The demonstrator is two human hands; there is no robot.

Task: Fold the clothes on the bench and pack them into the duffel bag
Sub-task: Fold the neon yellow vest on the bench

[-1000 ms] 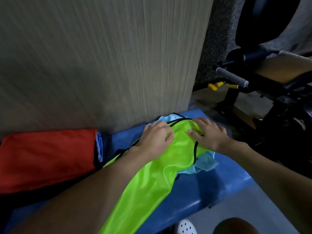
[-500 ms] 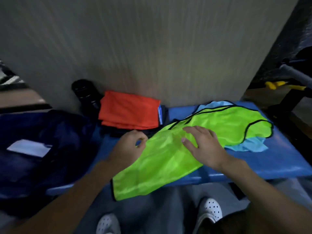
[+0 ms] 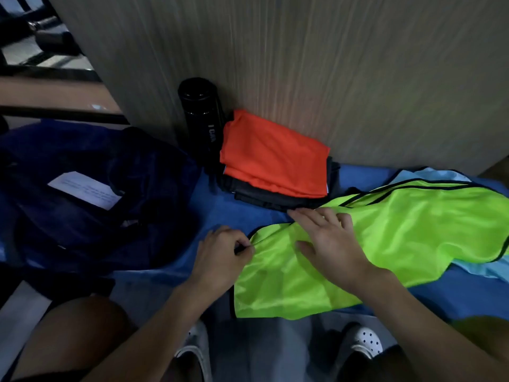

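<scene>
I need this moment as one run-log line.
step: green vest spread on bench, unfolded | left hand: pinches vest edge | right hand: flat on vest | orange top: folded on pile

A left hand [image 3: 220,257] pinches the edge of a neon green vest [image 3: 385,238] on a blue bench [image 3: 242,210]; the right hand [image 3: 330,244] lies flat on it, beside an orange folded stack [image 3: 272,155] and navy duffel bag [image 3: 91,194].

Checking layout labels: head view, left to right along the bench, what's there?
navy duffel bag → black bottle → orange folded garment, on top of a dark stack → neon green vest. The light blue cloth under the vest is left out because it overlaps.
</scene>
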